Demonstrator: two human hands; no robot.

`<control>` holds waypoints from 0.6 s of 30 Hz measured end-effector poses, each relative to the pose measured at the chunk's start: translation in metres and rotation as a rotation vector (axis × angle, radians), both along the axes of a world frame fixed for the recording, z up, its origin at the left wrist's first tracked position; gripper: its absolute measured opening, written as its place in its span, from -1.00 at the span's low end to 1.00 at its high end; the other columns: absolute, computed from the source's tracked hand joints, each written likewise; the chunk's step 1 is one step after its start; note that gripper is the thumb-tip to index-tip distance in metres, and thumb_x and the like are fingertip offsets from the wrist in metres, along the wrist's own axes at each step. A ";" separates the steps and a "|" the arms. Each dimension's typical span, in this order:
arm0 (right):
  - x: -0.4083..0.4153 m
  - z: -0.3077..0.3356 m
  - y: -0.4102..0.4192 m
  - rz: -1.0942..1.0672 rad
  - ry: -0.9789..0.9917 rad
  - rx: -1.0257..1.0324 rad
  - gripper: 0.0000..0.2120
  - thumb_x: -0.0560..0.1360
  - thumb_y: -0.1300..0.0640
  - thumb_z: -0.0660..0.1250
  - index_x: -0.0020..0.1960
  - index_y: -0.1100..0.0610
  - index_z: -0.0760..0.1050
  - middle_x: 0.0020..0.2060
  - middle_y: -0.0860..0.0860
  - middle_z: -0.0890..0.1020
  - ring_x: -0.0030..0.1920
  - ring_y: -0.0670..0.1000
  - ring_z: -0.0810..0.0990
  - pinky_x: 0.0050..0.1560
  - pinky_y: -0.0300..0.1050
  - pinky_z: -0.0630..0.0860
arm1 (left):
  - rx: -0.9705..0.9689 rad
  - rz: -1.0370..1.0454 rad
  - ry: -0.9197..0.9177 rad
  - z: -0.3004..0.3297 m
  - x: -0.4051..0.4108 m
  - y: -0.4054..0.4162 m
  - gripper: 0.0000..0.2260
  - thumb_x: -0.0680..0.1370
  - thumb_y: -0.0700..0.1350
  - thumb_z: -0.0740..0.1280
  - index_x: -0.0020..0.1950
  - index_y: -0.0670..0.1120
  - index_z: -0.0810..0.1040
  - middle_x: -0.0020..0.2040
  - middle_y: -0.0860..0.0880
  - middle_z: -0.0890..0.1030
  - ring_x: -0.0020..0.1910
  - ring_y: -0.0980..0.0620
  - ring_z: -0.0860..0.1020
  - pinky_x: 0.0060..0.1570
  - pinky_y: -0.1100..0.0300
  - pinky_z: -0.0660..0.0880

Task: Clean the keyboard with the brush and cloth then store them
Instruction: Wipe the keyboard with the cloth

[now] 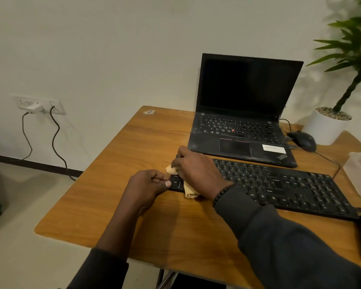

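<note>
While the right hand point(193, 167) presses a tan cloth point(189, 189) on the keyboard point(279, 188) (Ctrl, Alt legible), left hand point(147, 184) pinching its corner.

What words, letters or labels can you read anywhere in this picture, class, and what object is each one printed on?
"Ctrl": key at the left end of the keyboard, beside the left hand.
"Alt": key in its bottom row.
"ThinkPad": logo on the laptop, blurred, only partly legible.
White sticker on the laptop: too blurred to read.
Sticker on the table: unreadable.
</note>
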State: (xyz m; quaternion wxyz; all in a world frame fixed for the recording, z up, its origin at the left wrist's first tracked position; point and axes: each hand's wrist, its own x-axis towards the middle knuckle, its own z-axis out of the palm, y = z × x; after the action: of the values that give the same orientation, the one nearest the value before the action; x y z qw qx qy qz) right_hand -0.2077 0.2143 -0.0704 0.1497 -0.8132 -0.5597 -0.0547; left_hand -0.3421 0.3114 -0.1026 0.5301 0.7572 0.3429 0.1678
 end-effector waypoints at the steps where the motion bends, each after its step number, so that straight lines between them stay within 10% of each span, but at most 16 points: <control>1: 0.007 0.002 0.007 -0.057 0.021 0.005 -0.83 0.58 0.07 0.23 0.14 0.05 0.50 -0.08 -0.05 0.46 -0.16 0.00 0.48 -0.09 -0.02 0.49 | 0.005 0.000 0.005 0.000 0.000 0.000 -0.95 0.49 -0.18 0.49 -0.13 -0.08 0.65 -0.26 0.01 0.65 -0.29 0.13 0.57 -0.41 0.41 0.41; 18: 0.015 -0.010 0.018 -0.079 -0.126 -0.001 -0.70 0.53 0.13 0.37 0.25 0.08 0.50 0.04 0.03 0.43 -0.08 0.03 0.53 -0.10 -0.01 0.58 | -0.001 -0.057 0.078 -0.001 0.001 0.007 -0.94 0.49 -0.11 0.49 -0.10 -0.04 0.64 -0.17 -0.07 0.66 -0.20 0.05 0.56 -0.23 0.22 0.46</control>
State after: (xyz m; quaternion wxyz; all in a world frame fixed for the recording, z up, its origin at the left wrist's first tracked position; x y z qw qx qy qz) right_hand -0.1929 0.2319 -0.0808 0.1118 -0.8297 -0.5354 -0.1114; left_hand -0.3414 0.3187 -0.1034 0.5212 0.7725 0.3414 0.1229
